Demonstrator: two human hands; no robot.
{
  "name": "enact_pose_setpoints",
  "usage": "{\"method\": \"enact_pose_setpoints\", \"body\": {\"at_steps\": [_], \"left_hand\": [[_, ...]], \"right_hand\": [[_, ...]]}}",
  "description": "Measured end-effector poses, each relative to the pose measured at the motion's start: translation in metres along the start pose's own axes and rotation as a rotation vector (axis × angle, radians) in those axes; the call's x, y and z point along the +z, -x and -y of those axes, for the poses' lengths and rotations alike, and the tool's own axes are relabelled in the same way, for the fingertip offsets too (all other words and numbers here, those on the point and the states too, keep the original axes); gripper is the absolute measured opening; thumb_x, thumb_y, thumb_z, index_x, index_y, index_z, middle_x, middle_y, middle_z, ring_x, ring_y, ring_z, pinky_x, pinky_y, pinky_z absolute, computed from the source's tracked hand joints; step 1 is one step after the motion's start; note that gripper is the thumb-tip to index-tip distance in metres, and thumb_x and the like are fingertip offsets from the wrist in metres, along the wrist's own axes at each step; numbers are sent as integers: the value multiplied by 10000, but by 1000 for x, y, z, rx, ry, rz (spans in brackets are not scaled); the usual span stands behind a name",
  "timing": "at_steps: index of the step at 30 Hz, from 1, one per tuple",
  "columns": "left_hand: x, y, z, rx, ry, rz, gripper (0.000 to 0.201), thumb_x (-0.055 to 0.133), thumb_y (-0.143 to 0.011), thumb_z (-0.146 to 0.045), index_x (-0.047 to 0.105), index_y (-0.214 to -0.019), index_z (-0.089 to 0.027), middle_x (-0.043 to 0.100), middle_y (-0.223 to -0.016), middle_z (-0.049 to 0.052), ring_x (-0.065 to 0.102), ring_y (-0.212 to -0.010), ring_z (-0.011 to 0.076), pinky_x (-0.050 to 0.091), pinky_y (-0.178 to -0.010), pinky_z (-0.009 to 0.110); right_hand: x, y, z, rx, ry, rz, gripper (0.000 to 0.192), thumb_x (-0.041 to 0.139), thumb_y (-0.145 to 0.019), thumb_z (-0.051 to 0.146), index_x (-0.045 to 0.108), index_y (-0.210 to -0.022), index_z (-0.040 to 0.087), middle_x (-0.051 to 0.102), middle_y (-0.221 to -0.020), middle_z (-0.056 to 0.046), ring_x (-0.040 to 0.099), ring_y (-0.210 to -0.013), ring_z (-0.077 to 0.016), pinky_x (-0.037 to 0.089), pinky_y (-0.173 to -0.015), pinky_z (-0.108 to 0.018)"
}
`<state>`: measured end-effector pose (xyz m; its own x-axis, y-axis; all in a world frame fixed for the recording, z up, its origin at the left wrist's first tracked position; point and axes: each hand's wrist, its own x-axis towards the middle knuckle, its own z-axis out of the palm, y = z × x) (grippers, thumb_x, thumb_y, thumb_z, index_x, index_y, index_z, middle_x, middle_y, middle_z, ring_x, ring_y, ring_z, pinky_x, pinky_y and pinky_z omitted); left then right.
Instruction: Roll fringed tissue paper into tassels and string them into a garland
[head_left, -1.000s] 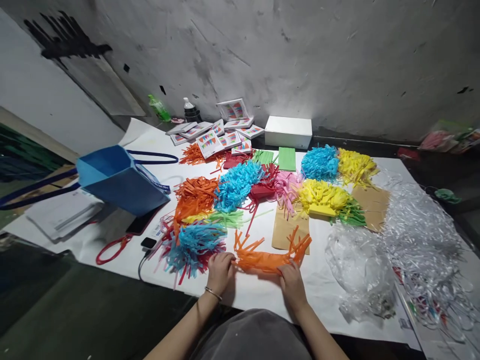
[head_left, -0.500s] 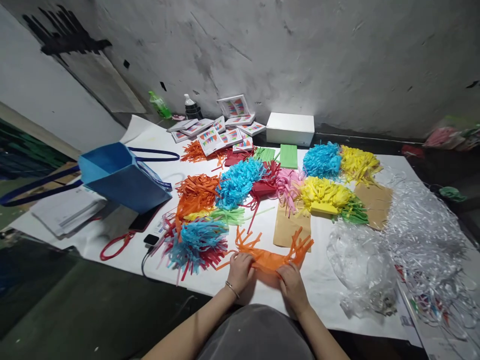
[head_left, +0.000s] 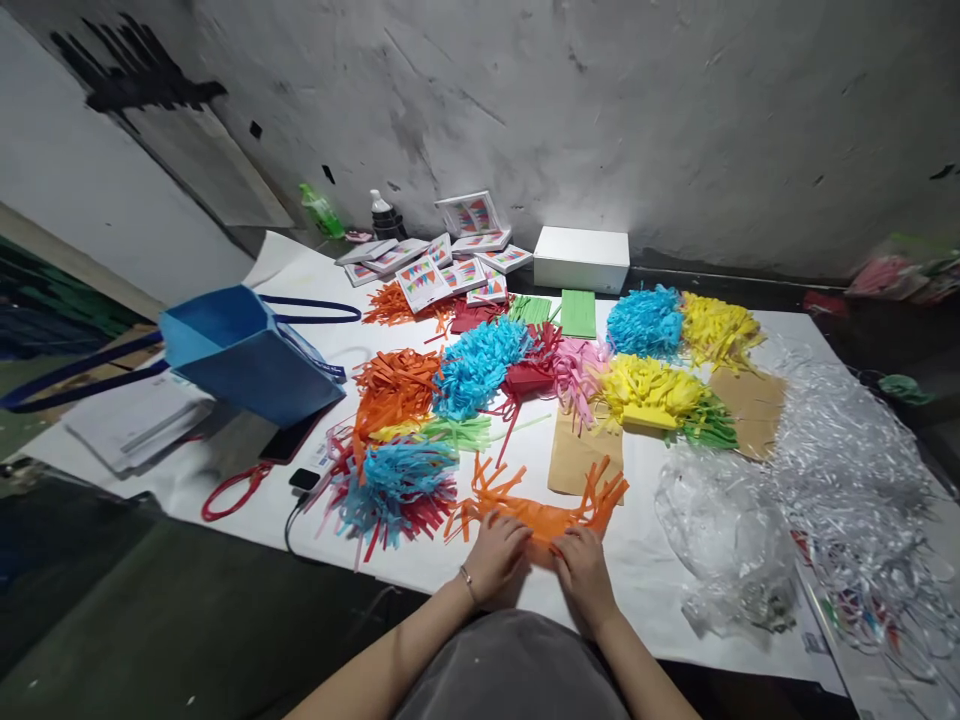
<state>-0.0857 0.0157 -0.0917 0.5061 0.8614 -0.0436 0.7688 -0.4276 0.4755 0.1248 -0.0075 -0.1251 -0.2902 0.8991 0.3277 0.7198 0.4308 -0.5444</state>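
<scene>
White-covered table (head_left: 660, 590) with paper fringe piles (head_left: 480, 365), blue bag (head_left: 247, 355), clear plastic (head_left: 720, 530)

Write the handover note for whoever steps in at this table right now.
Left hand and right hand: both pressed side by side on the orange fringed paper strip, at the near edge of the white table cover.
Around it: blue and red fringe pile to the left, brown paper sheet just behind, clear plastic heap to the right.
Done: many coloured fringe piles lie further back.
Left: this strip is in hand, its ends spread loose.
</scene>
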Motion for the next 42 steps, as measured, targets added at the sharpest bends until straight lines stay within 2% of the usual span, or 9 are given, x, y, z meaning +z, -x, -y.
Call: {"method": "enact_pose_setpoints", "body": {"at_steps": [3,10,15,19,24,27,30,37,42], "left_hand": [[8,-21,0,-210,-6,77,205,434,-873,-193,637,-890,-216,693,-898,45,597,-898,220,361,-882,398],[3,-55,7,-471,-81,120,261,398,-892,-266,635,-835,-171,706,-811,81,642,-788,228,381,-734,343],[3,-66,6,-541,-102,173,228,442,-852,-269,646,-830,-169,709,-803,88,654,-817,237,400,-711,333],[-2,-72,12,-522,-90,189,205,481,-823,-266,657,-788,-167,711,-800,98,657,-803,251,420,-684,339],[-15,-59,11,-427,-78,115,258,483,-849,-283,631,-1029,-172,687,-1008,110,607,-981,259,418,-838,389],[-11,-39,6,-145,-85,-13,390,557,-832,-353,541,-1198,-217,549,-1286,100,441,-1214,280,265,-1033,470],[5,-24,8,87,-109,-113,188,542,-866,-259,604,-1044,-254,596,-1208,47,452,-1169,251,201,-1056,503],[22,-19,25,140,-130,-40,185,434,-934,-190,612,-912,-233,648,-892,5,524,-914,178,266,-998,447],[13,-21,20,-50,-138,-85,208,433,-929,-247,608,-828,-200,638,-844,29,529,-856,207,326,-877,437]], "right_hand": [[1,-7,2,111,71,5,157,485,-900,223,620,-820,229,640,-785,-28,549,-891,-236,386,-842,-413],[9,-36,-8,247,230,-107,232,508,-876,284,607,-681,209,606,-665,-102,570,-787,-332,297,-827,-486],[1,-45,-2,241,298,-48,125,535,-859,210,626,-941,185,646,-905,-139,565,-925,-348,284,-895,-541],[8,-34,8,-26,232,55,182,565,-845,202,603,-1023,214,635,-1019,-89,532,-1022,-268,271,-989,-483],[26,-24,4,-49,227,39,197,469,-878,109,616,-775,192,617,-785,-45,542,-829,-201,321,-938,-427],[26,-24,3,-25,207,23,193,454,-892,139,608,-785,186,607,-786,-42,537,-819,-197,321,-933,-425],[24,-24,8,-16,185,21,150,465,-896,188,612,-928,186,626,-898,-63,540,-893,-211,305,-958,-431],[21,-12,2,-12,228,51,153,482,-897,152,620,-882,216,633,-903,-43,536,-918,-203,302,-950,-406],[13,-10,-4,97,316,38,150,486,-907,171,608,-827,206,623,-894,-59,529,-904,-229,301,-916,-442]]}}
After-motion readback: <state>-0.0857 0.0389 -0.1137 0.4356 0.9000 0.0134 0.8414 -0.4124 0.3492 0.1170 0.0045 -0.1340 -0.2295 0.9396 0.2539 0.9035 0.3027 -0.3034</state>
